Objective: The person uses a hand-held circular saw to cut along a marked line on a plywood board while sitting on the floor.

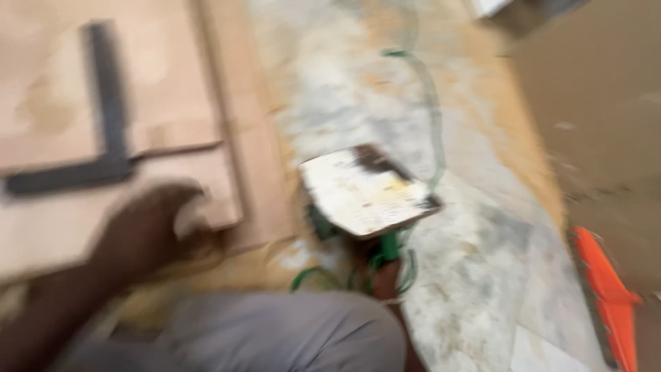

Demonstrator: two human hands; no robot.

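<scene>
Dusty marble floor [475,275] | left hand [148,227] on board [82,227], fingers blurred, state unclear | square [103,138], green cord [427,89], orange tool [609,296]

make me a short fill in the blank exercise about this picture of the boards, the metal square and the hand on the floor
1. The dark L-shaped metal square lies on a flat ____ board.
2. The left hand rests on the board's ____.
3. The cord running across the marble floor is ____.
4. The plastic tool at the right is ____.

Missing words: wooden; corner; green; orange

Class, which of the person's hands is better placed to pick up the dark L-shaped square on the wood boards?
Probably left: the left hand rests on the wood boards just below the L-shaped square. The right hand is out of view.
</scene>
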